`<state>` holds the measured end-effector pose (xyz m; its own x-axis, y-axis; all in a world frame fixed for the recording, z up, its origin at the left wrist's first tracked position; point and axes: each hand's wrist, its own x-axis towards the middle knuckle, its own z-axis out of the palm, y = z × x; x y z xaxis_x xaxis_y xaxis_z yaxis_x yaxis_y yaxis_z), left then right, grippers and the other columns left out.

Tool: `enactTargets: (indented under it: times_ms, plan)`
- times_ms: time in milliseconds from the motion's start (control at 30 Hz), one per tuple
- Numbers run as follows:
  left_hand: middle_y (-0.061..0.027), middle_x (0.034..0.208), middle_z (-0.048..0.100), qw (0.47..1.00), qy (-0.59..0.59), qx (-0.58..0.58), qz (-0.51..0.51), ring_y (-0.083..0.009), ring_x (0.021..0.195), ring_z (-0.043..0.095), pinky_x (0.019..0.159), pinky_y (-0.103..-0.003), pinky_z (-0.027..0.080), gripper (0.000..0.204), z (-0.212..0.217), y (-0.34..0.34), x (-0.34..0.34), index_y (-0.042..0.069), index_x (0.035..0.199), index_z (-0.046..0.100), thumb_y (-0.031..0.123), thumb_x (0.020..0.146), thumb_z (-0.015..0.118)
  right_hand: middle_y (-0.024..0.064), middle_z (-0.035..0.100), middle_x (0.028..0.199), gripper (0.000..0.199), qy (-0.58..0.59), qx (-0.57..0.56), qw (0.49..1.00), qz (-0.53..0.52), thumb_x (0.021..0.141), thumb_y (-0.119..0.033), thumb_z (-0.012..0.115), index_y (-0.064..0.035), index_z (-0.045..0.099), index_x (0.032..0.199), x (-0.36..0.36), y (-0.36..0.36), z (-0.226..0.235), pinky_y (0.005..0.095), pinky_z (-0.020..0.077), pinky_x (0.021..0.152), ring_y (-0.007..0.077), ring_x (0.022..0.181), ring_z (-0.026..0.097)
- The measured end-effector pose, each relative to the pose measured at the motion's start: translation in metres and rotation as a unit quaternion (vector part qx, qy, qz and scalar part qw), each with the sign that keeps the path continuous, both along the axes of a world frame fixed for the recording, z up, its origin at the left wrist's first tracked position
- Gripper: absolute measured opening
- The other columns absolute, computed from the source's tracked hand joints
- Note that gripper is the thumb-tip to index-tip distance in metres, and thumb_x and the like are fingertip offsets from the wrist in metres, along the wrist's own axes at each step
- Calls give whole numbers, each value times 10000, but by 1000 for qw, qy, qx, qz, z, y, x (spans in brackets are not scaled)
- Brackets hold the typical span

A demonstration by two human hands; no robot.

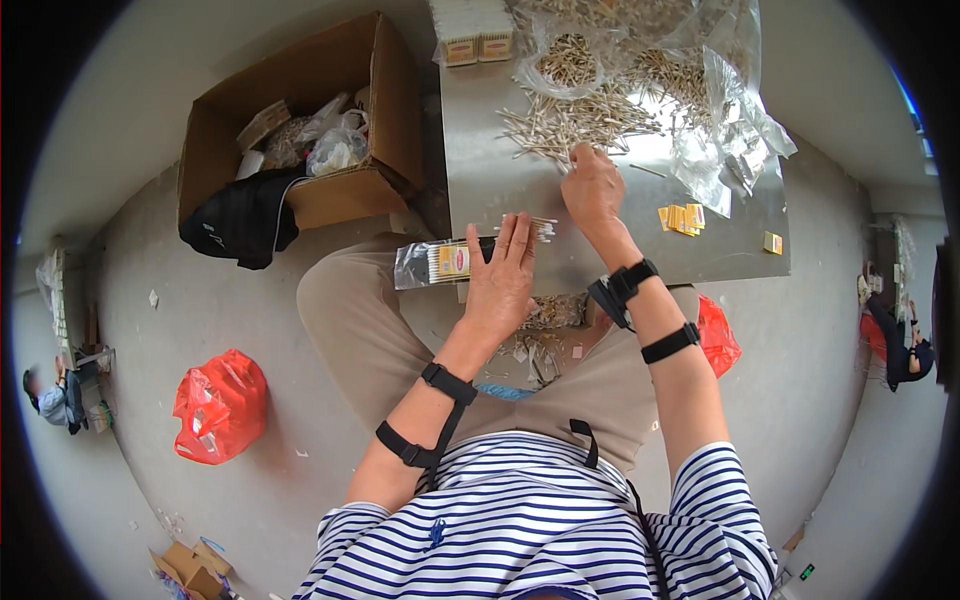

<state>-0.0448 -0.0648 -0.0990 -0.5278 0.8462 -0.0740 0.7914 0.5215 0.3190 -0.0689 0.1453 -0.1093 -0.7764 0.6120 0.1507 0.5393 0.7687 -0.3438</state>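
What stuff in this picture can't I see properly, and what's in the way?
All in the head view:
Right hand: its own back hides whether it grips a swab from the pile.
Loose swabs by the left hand: it covers their other ends.
Cardboard box: plastic bags hide its bottom.
Distant person at right: too small to tell what they're doing.

Head-worn L cam, fisheye, facing dn.

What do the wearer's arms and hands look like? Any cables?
Left hand and right hand: bare, no gloves. White-and-navy striped short fabric sleeves. Left forearm: two linked black straps. Right forearm: two black straps, the wrist-side one carrying a small black unit. No clear cables.
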Motion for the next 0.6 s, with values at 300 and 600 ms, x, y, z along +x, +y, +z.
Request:
enactTargets:
  times_ms: [300, 600]
  plan:
    - [-118, 1654, 241, 1000, 8, 21, 4, -274, 1547, 230, 1195, -723, 110, 1097, -4, 3, 1, 1, 1544, 360, 215, 597, 873, 173, 724, 892, 168, 128, -197, 971, -45, 860, -67, 640, -75, 659, 1027, 21, 10, -8, 491, 533, 786, 395, 897, 688]
    - [-122, 1642, 254, 999, 2, 37, 2, -281, 1549, 220, 1202, -715, 103, 1129, -5, 4, 1, -14, 1541, 344, 214, 580, 893, 117, 634, 893, 139, 87, -105, 974, 183, 831, -18, 617, -69, 665, 951, 43, -21, -12, 479, 524, 736, 381, 838, 653]
